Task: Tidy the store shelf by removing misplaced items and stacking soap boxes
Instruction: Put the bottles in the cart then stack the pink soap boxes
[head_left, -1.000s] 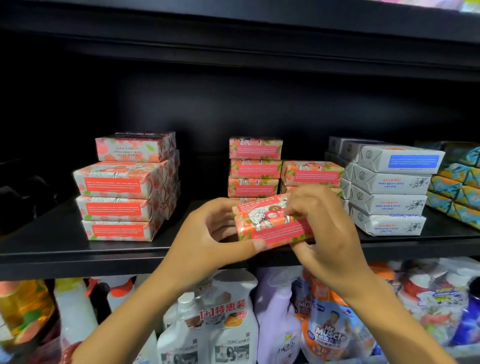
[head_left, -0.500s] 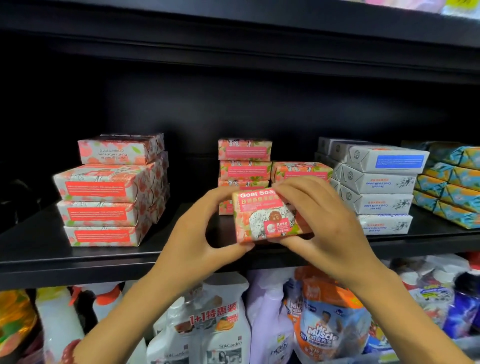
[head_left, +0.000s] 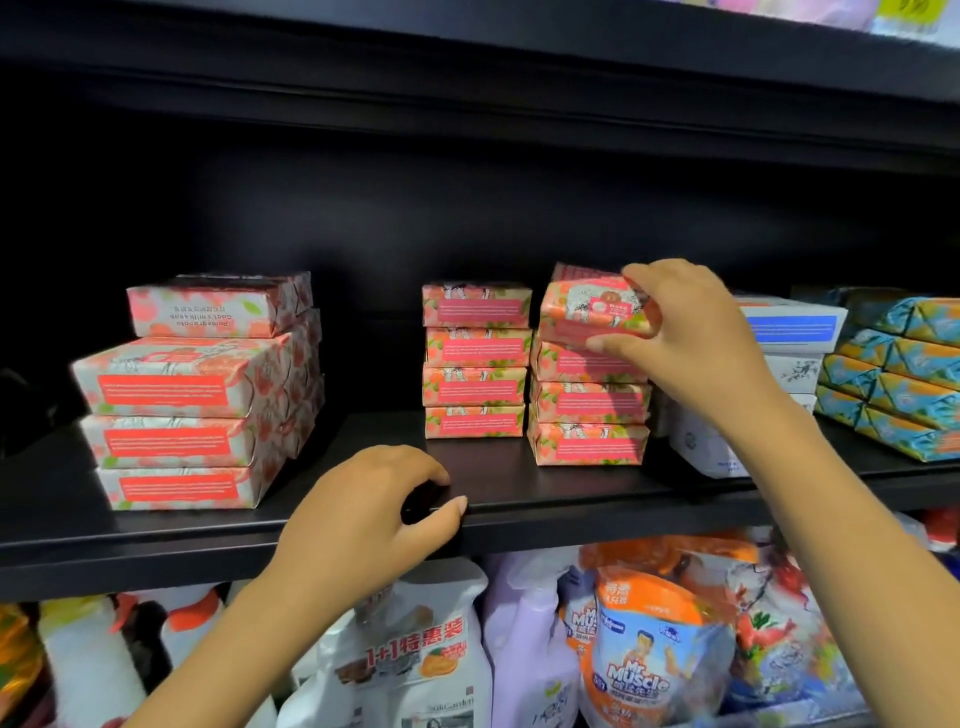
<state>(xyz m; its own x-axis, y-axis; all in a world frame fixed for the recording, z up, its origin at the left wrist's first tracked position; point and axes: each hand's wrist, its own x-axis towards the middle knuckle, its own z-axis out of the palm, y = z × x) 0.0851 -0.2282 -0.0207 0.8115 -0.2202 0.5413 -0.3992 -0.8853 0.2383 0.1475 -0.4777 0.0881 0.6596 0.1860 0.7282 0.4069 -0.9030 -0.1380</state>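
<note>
My right hand (head_left: 691, 332) grips a pink goat soap box (head_left: 587, 312), tilted, on top of the right pink stack (head_left: 589, 405) in the middle of the black shelf (head_left: 519, 488). Just left of it stands another stack of several pink boxes (head_left: 475, 364). A bigger pile of pink boxes (head_left: 197, 395) stands at the left. My left hand (head_left: 374, 514) hovers at the shelf's front edge, fingers loosely curled, holding nothing.
White soap boxes (head_left: 789, 332) and blue-orange soap boxes (head_left: 904, 374) fill the shelf's right end. Below the shelf stand spray bottles (head_left: 415, 670) and cleaner refill pouches (head_left: 644, 654). Another shelf board (head_left: 519, 47) runs overhead.
My left hand let go of the pink box and dropped to the shelf edge. My right hand carried the box up and back onto the right pink stack.
</note>
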